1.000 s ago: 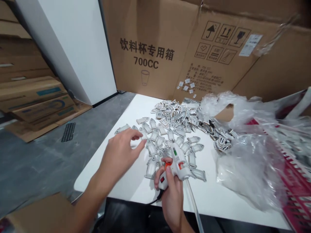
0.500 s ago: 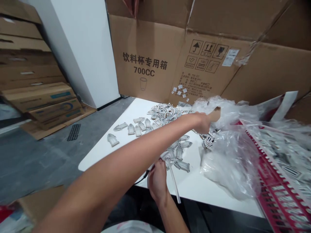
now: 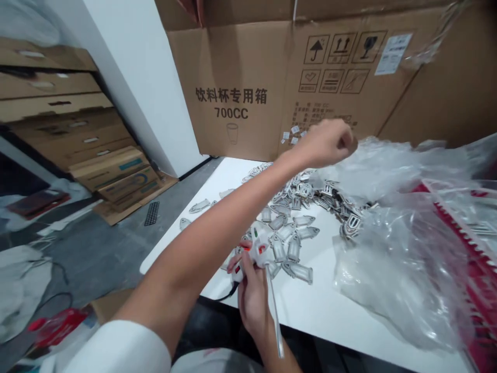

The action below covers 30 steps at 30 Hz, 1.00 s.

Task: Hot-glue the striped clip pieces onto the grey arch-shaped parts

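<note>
My left hand (image 3: 332,144) is raised over the table's far side, its arm crossing above my right. Its fingers are curled together, and whatever they hold, if anything, is hidden. Lower down, my right hand (image 3: 252,290) is wrapped around a white hot glue gun (image 3: 257,243) with a small green mark and an orange-red glow. A long translucent glue stick (image 3: 275,311) sticks out of the gun toward me, and a black cord runs off to the left. Beside the gun lie several grey-white, pointed flat pieces (image 3: 294,247). A heap of similar dark-edged pieces (image 3: 301,191) lies beyond, partly behind my left arm.
Clear plastic bags (image 3: 399,274) cover the table's right side. A magenta basket (image 3: 466,248) stands at the far right. Behind the white table (image 3: 310,311) rises a large cardboard box (image 3: 248,67). Flattened cartons (image 3: 112,166) and a black grid (image 3: 152,213) are on the floor at left.
My left hand has risen from the heap; the brown piece seen at its fingers is no longer visible. The view has shifted, and the glue gun shows more plainly in my right hand.
</note>
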Each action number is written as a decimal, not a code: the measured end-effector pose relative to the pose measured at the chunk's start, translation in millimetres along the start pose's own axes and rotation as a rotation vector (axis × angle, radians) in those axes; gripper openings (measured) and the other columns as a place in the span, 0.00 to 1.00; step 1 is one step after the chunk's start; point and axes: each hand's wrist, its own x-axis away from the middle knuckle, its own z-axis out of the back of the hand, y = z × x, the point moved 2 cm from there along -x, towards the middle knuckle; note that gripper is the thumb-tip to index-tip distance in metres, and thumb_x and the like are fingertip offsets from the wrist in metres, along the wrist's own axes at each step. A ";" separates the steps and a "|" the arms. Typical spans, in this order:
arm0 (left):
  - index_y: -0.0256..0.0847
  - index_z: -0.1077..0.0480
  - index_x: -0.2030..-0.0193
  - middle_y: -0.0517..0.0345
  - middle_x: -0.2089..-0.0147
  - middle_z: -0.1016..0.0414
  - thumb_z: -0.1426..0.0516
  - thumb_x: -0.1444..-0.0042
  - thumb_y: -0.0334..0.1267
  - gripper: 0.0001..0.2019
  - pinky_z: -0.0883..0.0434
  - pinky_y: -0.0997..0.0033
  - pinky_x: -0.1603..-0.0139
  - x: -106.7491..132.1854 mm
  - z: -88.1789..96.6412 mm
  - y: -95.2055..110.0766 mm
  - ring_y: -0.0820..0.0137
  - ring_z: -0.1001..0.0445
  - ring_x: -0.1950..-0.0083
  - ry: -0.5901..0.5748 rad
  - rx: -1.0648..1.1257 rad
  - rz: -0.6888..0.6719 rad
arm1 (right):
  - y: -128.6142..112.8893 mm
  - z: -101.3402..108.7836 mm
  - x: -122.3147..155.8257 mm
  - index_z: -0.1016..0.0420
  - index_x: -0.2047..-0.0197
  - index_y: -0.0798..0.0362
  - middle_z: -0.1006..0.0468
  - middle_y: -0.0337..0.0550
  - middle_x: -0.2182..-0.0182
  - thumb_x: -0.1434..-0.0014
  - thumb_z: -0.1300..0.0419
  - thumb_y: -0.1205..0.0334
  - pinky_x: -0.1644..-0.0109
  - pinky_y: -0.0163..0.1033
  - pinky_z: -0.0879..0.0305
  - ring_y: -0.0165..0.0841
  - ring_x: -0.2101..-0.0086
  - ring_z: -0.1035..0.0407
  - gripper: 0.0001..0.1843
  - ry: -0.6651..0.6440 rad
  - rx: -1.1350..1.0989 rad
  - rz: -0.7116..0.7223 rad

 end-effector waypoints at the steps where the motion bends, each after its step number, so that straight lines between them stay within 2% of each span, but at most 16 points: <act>1: 0.44 0.20 0.58 0.63 0.50 0.16 0.36 0.42 0.27 0.09 0.26 0.70 0.40 14.1 24.0 -10.3 0.70 0.18 0.44 0.015 0.038 -0.042 | 1.1 1.4 0.7 0.24 0.47 0.48 0.26 0.33 0.73 0.32 0.36 0.43 0.54 0.41 0.35 0.34 0.69 0.35 0.19 0.006 -0.018 -0.018; 3: 0.42 0.21 0.52 0.57 0.49 0.17 0.37 0.39 0.30 0.10 0.22 0.63 0.44 62.7 73.9 -33.2 0.66 0.18 0.47 0.180 0.226 -0.053 | 2.8 3.1 2.7 0.25 0.46 0.48 0.27 0.33 0.73 0.31 0.36 0.45 0.55 0.40 0.37 0.33 0.69 0.37 0.18 0.009 -0.051 -0.040; 5: 0.45 0.22 0.46 0.54 0.47 0.18 0.34 0.41 0.36 0.16 0.20 0.61 0.48 135.5 112.2 -58.3 0.63 0.18 0.49 0.406 0.305 0.112 | 4.1 3.2 5.2 0.26 0.47 0.48 0.30 0.32 0.74 0.30 0.36 0.45 0.60 0.39 0.39 0.32 0.70 0.39 0.18 -0.006 -0.085 -0.057; 6: 0.46 0.23 0.43 0.53 0.46 0.18 0.33 0.42 0.40 0.20 0.20 0.62 0.51 177.4 123.5 -70.4 0.62 0.18 0.51 0.521 0.324 0.233 | 4.5 2.8 6.5 0.25 0.47 0.49 0.31 0.32 0.74 0.30 0.37 0.45 0.62 0.39 0.40 0.32 0.72 0.40 0.18 -0.018 -0.092 -0.059; 8: 0.46 0.23 0.42 0.53 0.51 0.17 0.31 0.45 0.46 0.24 0.20 0.65 0.60 260.5 128.4 -93.1 0.62 0.18 0.58 0.666 0.332 0.527 | 4.5 1.5 9.1 0.24 0.49 0.50 0.33 0.32 0.76 0.28 0.39 0.45 0.66 0.38 0.43 0.31 0.74 0.43 0.17 -0.042 -0.082 -0.053; 10: 0.44 0.21 0.47 0.56 0.63 0.18 0.31 0.46 0.52 0.22 0.22 0.66 0.67 329.2 115.9 -112.5 0.61 0.20 0.64 0.652 0.334 0.808 | 3.9 -0.5 11.9 0.23 0.51 0.51 0.34 0.32 0.78 0.26 0.41 0.45 0.68 0.37 0.44 0.29 0.75 0.44 0.18 -0.077 -0.056 -0.050; 12: 0.43 0.22 0.56 0.56 0.65 0.19 0.32 0.46 0.55 0.19 0.21 0.65 0.65 374.9 100.5 -127.3 0.59 0.19 0.62 0.651 0.371 0.905 | 3.1 -3.5 15.1 0.22 0.52 0.52 0.34 0.33 0.79 0.26 0.43 0.43 0.70 0.36 0.46 0.28 0.77 0.46 0.20 -0.120 -0.033 -0.071; 14: 0.43 0.23 0.59 0.54 0.63 0.17 0.32 0.46 0.57 0.19 0.21 0.65 0.62 399.9 90.0 -139.6 0.58 0.18 0.59 0.650 0.444 0.934 | 2.5 -8.3 18.4 0.22 0.53 0.52 0.35 0.33 0.81 0.26 0.43 0.41 0.73 0.35 0.49 0.28 0.78 0.47 0.22 -0.182 -0.012 -0.128; 17: 0.42 0.24 0.53 0.53 0.60 0.17 0.33 0.44 0.56 0.21 0.21 0.66 0.57 416.1 85.5 -155.4 0.59 0.17 0.56 0.645 0.588 0.986 | 0.9 -18.7 22.9 0.23 0.52 0.53 0.38 0.31 0.83 0.27 0.43 0.38 0.77 0.33 0.54 0.27 0.81 0.51 0.25 -0.298 0.038 -0.279; 21: 0.42 0.27 0.46 0.55 0.62 0.18 0.32 0.46 0.54 0.26 0.22 0.67 0.58 432.7 80.5 -169.8 0.62 0.17 0.60 0.630 0.699 1.044 | -2.3 -29.6 25.5 0.23 0.52 0.56 0.39 0.30 0.85 0.29 0.43 0.34 0.77 0.34 0.50 0.26 0.84 0.50 0.30 -0.405 0.253 -0.518; 23: 0.43 0.26 0.47 0.57 0.61 0.19 0.32 0.45 0.52 0.23 0.23 0.69 0.62 443.1 74.0 -171.9 0.65 0.19 0.64 0.575 0.626 1.047 | -5.7 -31.4 24.1 0.22 0.51 0.57 0.38 0.30 0.87 0.30 0.42 0.33 0.76 0.35 0.47 0.26 0.85 0.48 0.32 -0.423 0.411 -0.555; 27: 0.44 0.22 0.52 0.60 0.65 0.24 0.33 0.44 0.48 0.16 0.28 0.72 0.70 461.1 64.1 -168.8 0.71 0.25 0.73 0.501 0.314 1.051 | -15.1 -33.9 21.4 0.21 0.49 0.58 0.36 0.30 0.88 0.30 0.44 0.31 0.72 0.35 0.39 0.27 0.85 0.44 0.35 -0.432 0.668 -0.590; 30: 0.43 0.23 0.56 0.60 0.68 0.23 0.33 0.46 0.48 0.15 0.29 0.73 0.73 467.7 61.5 -167.3 0.70 0.24 0.74 0.488 0.324 1.066 | -17.6 -38.9 23.5 0.21 0.48 0.57 0.34 0.31 0.88 0.30 0.46 0.29 0.74 0.33 0.40 0.27 0.85 0.43 0.37 -0.398 0.724 -0.708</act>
